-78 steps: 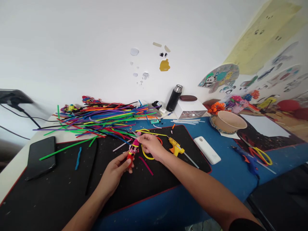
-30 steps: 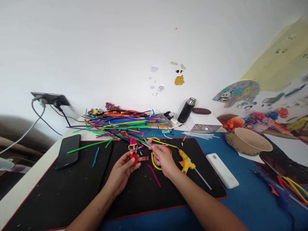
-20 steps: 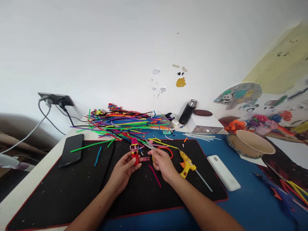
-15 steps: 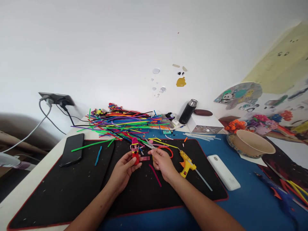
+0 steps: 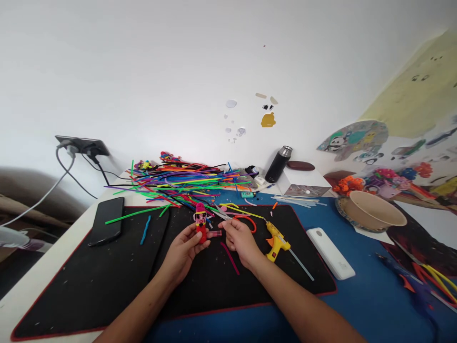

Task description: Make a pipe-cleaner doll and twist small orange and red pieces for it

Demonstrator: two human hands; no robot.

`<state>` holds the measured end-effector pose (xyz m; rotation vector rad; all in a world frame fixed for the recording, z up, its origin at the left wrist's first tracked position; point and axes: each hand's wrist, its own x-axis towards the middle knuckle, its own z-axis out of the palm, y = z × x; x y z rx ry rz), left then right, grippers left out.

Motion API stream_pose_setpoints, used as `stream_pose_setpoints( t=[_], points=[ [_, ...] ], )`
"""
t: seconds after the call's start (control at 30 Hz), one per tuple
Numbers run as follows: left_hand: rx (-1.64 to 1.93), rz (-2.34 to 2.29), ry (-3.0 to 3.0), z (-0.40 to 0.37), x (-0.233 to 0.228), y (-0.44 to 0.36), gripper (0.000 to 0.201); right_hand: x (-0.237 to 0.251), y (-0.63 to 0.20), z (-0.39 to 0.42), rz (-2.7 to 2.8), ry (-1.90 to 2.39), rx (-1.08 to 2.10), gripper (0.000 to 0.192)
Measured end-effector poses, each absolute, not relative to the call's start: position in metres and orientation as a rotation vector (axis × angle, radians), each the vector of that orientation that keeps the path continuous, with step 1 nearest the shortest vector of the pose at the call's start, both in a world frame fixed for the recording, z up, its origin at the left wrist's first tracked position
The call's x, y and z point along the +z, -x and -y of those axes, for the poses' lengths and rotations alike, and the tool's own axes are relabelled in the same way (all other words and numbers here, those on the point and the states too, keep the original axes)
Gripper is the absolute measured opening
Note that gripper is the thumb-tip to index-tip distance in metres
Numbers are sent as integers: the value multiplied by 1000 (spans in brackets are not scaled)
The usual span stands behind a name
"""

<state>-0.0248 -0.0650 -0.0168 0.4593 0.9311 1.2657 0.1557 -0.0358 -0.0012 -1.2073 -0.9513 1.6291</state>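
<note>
My left hand (image 5: 187, 245) is closed around the lower part of a small doll (image 5: 201, 228), which looks made of fuzzy pipe cleaners. It has a pink hat, a face with dark eyes, a yellow band and a red body, and it is upright. To its right, my right hand (image 5: 241, 238) has thumb and fingers pinched together; anything between them is too small or hidden. Just beyond that hand are scissors (image 5: 222, 213) with an orange-red handle, partly covered by it. A small clear-and-pink piece (image 5: 214, 234) shows between the hands. A magenta pipe cleaner (image 5: 230, 258) lies below them.
A yellow glue gun (image 5: 276, 242) with a glue stick lies right of my right hand. Behind is a heap of coloured pipe cleaners (image 5: 185, 178). A phone (image 5: 107, 221), black flask (image 5: 278, 164), white power bank (image 5: 331, 253) and beige bowl (image 5: 376, 209) stand around the black mat (image 5: 107, 286).
The doll has turned slightly in my left hand, and its face shows a little more. My right hand stays pinched in nearly the same place. The whole view has shifted slightly.
</note>
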Motion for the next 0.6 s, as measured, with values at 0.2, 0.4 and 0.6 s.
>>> stream_pose_setpoints(
  t=[0.2, 0.4, 0.6],
  points=[
    [1177, -915, -525, 68, -14, 24, 44, 7, -155, 27, 941, 1181, 1624, 39],
    [1060, -931, -627, 73, -15, 21, 46, 21, -156, 10, 937, 1144, 1526, 39],
    [998, -923, -696, 75, -14, 21, 45, 16, -152, 1, 997, 1148, 1483, 39]
  ],
)
